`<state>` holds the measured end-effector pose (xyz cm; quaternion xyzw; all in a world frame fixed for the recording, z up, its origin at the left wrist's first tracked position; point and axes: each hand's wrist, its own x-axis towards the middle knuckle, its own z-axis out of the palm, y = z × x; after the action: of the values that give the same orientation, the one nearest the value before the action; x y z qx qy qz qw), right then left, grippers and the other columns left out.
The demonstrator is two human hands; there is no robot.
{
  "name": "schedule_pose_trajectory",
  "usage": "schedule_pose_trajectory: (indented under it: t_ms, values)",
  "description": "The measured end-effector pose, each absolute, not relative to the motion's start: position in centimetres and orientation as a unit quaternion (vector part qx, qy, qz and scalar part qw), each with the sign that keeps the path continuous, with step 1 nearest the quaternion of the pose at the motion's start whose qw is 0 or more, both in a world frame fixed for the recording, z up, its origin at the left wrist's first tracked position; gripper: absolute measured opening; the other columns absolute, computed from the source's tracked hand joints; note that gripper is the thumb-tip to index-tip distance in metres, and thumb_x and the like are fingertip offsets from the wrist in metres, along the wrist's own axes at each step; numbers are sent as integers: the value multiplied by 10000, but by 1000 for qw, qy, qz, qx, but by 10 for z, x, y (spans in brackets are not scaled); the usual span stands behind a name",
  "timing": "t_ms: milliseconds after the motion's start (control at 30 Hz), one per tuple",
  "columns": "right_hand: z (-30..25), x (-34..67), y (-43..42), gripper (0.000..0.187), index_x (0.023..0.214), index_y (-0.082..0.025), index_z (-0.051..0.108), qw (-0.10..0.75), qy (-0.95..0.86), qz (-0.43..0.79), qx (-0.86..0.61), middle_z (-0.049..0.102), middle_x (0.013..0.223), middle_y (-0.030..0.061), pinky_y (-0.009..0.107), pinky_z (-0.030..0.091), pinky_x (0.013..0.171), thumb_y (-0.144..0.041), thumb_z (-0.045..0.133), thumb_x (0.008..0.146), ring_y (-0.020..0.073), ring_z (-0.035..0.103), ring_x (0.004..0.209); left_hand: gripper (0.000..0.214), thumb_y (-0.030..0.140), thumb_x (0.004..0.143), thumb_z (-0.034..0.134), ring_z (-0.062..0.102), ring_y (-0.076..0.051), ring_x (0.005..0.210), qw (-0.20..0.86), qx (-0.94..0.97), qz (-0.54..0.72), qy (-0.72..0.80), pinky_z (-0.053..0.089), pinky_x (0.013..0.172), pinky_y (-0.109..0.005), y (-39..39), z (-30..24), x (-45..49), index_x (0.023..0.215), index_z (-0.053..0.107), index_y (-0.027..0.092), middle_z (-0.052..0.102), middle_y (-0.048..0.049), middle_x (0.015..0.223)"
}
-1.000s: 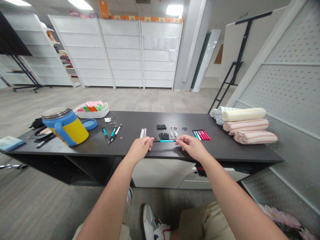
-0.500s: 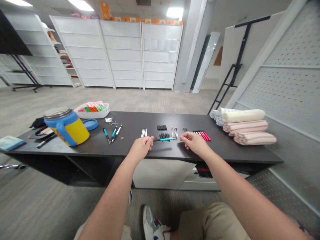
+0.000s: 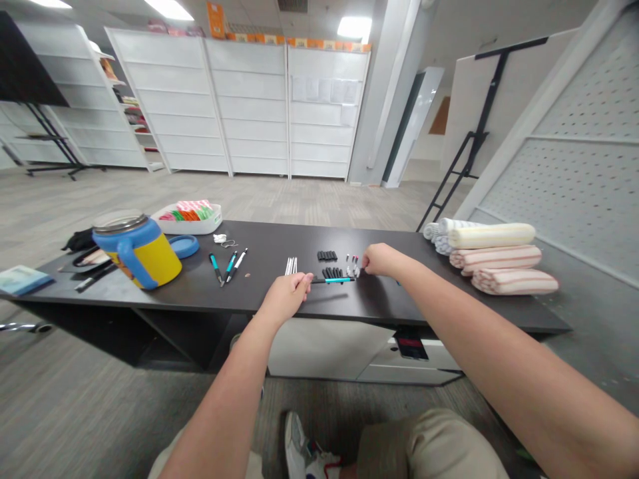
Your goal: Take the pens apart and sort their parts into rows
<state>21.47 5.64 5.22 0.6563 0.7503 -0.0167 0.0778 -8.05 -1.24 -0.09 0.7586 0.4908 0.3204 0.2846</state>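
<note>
My left hand (image 3: 291,294) is closed on the black end of a pen (image 3: 338,280), whose teal barrel points right above the dark tabletop. My right hand (image 3: 377,259) is at the small silver and red pen parts (image 3: 352,265), fingers bent together and pointing down; whatever they pinch is hidden. Short black pen grips (image 3: 327,255) lie in a row, with more black grips (image 3: 331,273) just behind the held pen. Slim white-silver rods (image 3: 291,265) lie beyond my left hand. The red pen barrels are covered by my right hand and forearm.
Several pens (image 3: 230,266) lie left of my left hand. Farther left are a yellow and blue mug (image 3: 150,259), its blue lid (image 3: 184,247) and a white tray (image 3: 207,224) of colourful packets. Rolled towels (image 3: 494,257) are stacked at the right end of the tabletop (image 3: 279,233).
My right hand has moved away from the pen's tip, farther back over the small parts, and now covers the red barrels. The left hand still holds the pen in about the same place.
</note>
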Motion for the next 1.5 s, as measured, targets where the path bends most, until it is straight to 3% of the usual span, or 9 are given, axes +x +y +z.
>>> schedule_pose_trajectory:
  t_ms: [233, 433, 533, 700, 1267, 1500]
  values:
    - [42, 219, 48, 318, 1067, -191, 811, 31, 704, -21, 710, 786, 781, 49, 250, 516, 723, -191, 705, 767, 204, 740, 772, 520, 577, 1022, 380, 590, -159, 599, 280, 762, 318, 489, 357, 607, -283, -11, -2, -81, 720, 600, 216, 650, 19, 624]
    - [16, 223, -1, 241, 975, -199, 796, -58, 687, 25, 724, 797, 970, 96, 278, 510, 809, -267, 568, 933, 227, 739, 934, 523, 582, 1022, 381, 598, -159, 609, 283, 761, 322, 487, 358, 613, -283, -11, -2, -81, 712, 593, 217, 642, 22, 619]
    - [1, 219, -17, 315, 1101, -199, 779, -99, 699, 61, 706, 783, 1085, 121, 301, 510, 867, -255, 489, 993, 240, 723, 1020, 521, 584, 1021, 384, 600, -160, 613, 283, 759, 319, 492, 356, 612, -283, -12, -3, -81, 715, 596, 220, 644, 23, 622]
    - [-6, 214, -19, 394, 1288, -237, 722, -89, 708, 71, 697, 766, 1187, 119, 332, 509, 928, -296, 418, 1043, 245, 712, 1090, 515, 574, 1023, 379, 605, -167, 618, 278, 760, 317, 494, 356, 610, -287, -14, -1, -80, 714, 594, 222, 648, 18, 623]
    - [-2, 216, -5, 410, 1354, -344, 684, -97, 692, 35, 714, 787, 1120, 89, 327, 509, 810, -385, 430, 1035, 256, 736, 972, 511, 564, 1021, 371, 608, -171, 617, 272, 764, 310, 497, 382, 633, -280, -16, 2, -79, 705, 584, 222, 655, 14, 622]
    - [-1, 218, -21, 408, 1153, -213, 703, -268, 660, -4, 701, 758, 843, 71, 291, 445, 721, -451, 388, 1051, 231, 702, 799, 514, 568, 1020, 367, 607, -173, 624, 275, 766, 313, 489, 381, 630, -278, -15, 1, -79, 711, 586, 221, 656, 11, 624]
